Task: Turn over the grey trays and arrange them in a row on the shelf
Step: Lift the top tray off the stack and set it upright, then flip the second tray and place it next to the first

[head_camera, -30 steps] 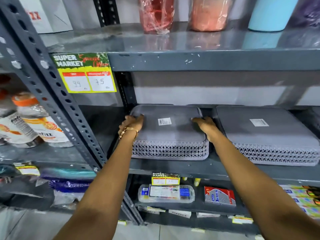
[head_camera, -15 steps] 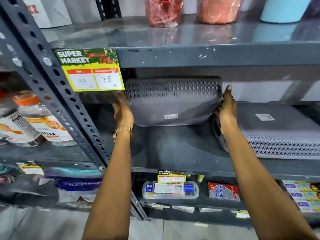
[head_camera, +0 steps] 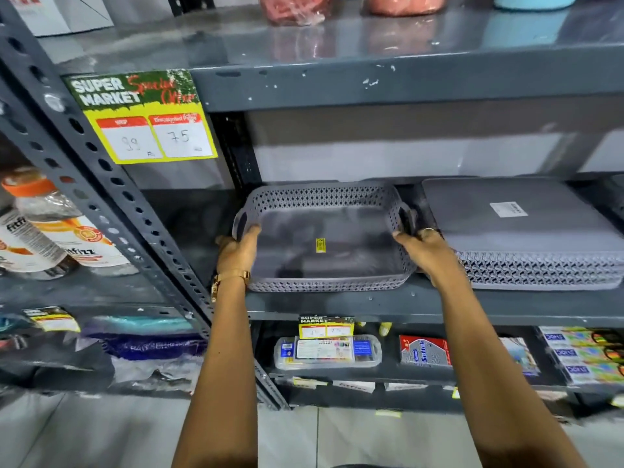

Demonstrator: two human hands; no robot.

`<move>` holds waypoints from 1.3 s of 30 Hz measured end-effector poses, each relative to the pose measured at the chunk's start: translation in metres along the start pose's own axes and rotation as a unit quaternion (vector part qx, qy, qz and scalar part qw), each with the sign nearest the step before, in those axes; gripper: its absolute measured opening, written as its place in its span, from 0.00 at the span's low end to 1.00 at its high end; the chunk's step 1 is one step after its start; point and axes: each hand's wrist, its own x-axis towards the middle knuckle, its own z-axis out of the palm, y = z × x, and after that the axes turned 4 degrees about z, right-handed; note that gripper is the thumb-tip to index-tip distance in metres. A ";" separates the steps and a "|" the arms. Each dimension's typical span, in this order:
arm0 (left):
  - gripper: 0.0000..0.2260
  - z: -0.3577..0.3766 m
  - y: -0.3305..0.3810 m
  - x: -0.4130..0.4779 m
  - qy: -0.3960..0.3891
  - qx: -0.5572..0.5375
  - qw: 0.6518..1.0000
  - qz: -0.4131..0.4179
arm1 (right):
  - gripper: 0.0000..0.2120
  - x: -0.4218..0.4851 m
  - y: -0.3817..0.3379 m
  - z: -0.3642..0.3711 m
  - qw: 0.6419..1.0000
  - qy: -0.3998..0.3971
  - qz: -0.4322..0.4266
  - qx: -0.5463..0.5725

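Note:
A grey tray [head_camera: 324, 244] with perforated walls lies open side up on the middle shelf [head_camera: 337, 307], a small yellow sticker on its floor. My left hand [head_camera: 238, 249] grips its left wall near the handle hole. My right hand [head_camera: 423, 248] holds its right wall by the other handle. To the right, a second grey tray [head_camera: 526, 238] lies upside down with a white label on its base, touching or nearly touching the first.
A slanted perforated upright [head_camera: 111, 197] with a yellow price sign [head_camera: 148, 130] stands left of the tray. Bottles [head_camera: 57, 228] fill the left bay. The upper shelf [head_camera: 371, 86] hangs close overhead. Stationery boxes [head_camera: 327, 351] lie on the lower shelf.
The left tray was lifted off the shelf, tipped up on edge, and now lies open side up on the shelf, both hands still on its sides.

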 end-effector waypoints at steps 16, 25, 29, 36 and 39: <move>0.29 0.268 0.115 -0.122 -0.152 0.143 0.916 0.343 | 0.21 0.086 0.044 -0.227 0.974 0.164 -0.090 -0.127; 0.37 0.315 0.123 -0.112 -0.123 0.137 0.971 0.151 | 0.39 0.133 0.083 -0.273 0.998 0.060 0.016 -0.013; 0.37 0.311 0.133 -0.128 -0.057 -0.014 0.975 0.216 | 0.39 0.130 0.075 -0.288 0.978 0.142 -0.061 0.142; 0.30 0.285 0.139 -0.152 0.027 -0.264 0.942 0.203 | 0.27 0.115 0.077 -0.305 0.919 0.139 -0.039 0.368; 0.43 0.278 0.121 -0.165 -0.005 -0.248 0.954 0.166 | 0.32 0.106 0.097 -0.305 0.920 0.117 -0.005 0.374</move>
